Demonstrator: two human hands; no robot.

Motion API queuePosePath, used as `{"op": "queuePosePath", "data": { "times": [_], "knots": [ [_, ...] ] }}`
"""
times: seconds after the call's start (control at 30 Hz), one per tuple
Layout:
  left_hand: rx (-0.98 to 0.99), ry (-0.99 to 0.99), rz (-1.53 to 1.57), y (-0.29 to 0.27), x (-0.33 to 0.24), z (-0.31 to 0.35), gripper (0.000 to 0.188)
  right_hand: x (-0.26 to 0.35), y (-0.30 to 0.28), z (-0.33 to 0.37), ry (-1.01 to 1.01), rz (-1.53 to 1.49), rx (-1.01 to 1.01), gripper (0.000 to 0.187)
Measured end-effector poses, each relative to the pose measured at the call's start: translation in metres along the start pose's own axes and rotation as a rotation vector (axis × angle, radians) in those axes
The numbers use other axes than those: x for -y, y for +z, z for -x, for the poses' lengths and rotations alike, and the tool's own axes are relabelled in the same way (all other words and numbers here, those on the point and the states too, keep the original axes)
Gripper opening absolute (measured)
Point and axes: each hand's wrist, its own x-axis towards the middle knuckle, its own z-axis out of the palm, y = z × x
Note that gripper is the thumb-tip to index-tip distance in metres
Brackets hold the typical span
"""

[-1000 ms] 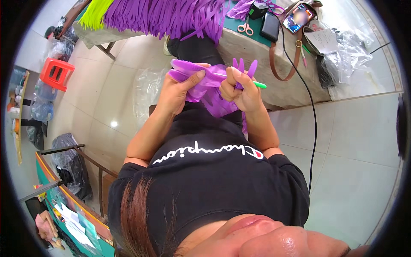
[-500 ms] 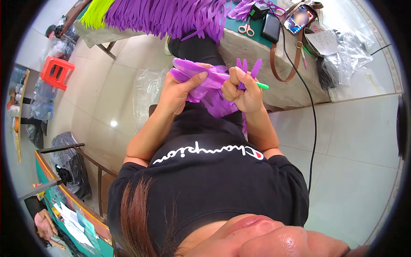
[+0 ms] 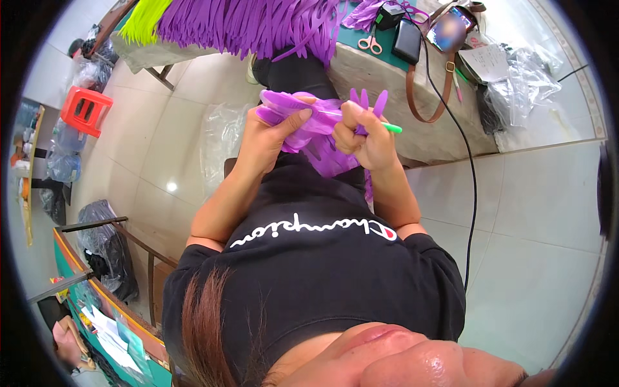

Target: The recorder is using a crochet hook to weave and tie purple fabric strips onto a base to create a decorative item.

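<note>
Purple material in hands; white script on shirt.

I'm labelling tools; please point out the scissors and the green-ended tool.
Scissors [image 3: 371, 40], head view: where the pink handles meet.
Green-ended tool [image 3: 393, 128], head view: the green end.

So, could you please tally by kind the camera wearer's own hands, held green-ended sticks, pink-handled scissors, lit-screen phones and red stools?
Own hands: 2 (left hand, right hand)
Green-ended stick: 1
Pink-handled scissors: 1 pair
Lit-screen phone: 1
Red stool: 1
Total: 6
</note>
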Motion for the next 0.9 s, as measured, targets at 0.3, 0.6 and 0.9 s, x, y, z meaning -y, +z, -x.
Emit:
{"op": "queuePosePath", "data": {
  "times": [0.3,0.6,0.9],
  "knots": [
    [0.186,-0.418,0.212,-0.006,-0.007,0.005,0.048,0.025,-0.062,-0.027,-0.389,0.508,-0.716,0.028],
    [0.134,-0.337,0.220,-0.001,-0.005,0.000,0.018,0.056,-0.082,-0.018,0.134,-0.286,0.294,0.034],
    [-0.079,-0.055,0.046,0.012,-0.001,-0.003,0.016,0.006,0.020,-0.003,-0.694,1.092,0.131,0.019]
  ]
}}
